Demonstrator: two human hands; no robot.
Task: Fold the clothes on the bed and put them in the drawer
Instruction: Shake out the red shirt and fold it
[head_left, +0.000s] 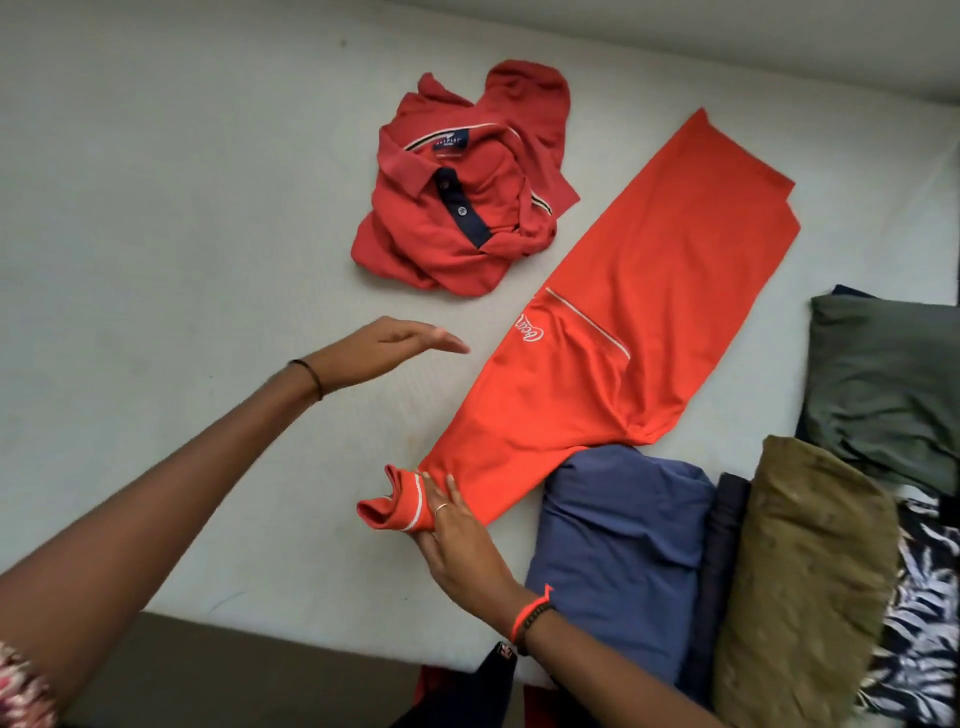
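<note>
An orange shirt (639, 312), folded into a long strip, lies diagonally across the white bed (171, 218). Its collar end, with a white stripe, points toward me. My right hand (457, 540) holds that collar end, fingers flat on top and the thumb tucked under the fabric. My left hand (395, 348) hovers open above the sheet, left of the strip, fingers straight and touching nothing. A crumpled red polo shirt (462, 187) with a navy placket sits further back on the bed.
Folded clothes are stacked at the right: a blue piece (618, 551), an olive one (800, 571), a dark green one (888, 384) and a leaf-print fabric (924, 597). The bed's front edge (291, 629) runs below my arms. Dark clothing (493, 675) lies below it.
</note>
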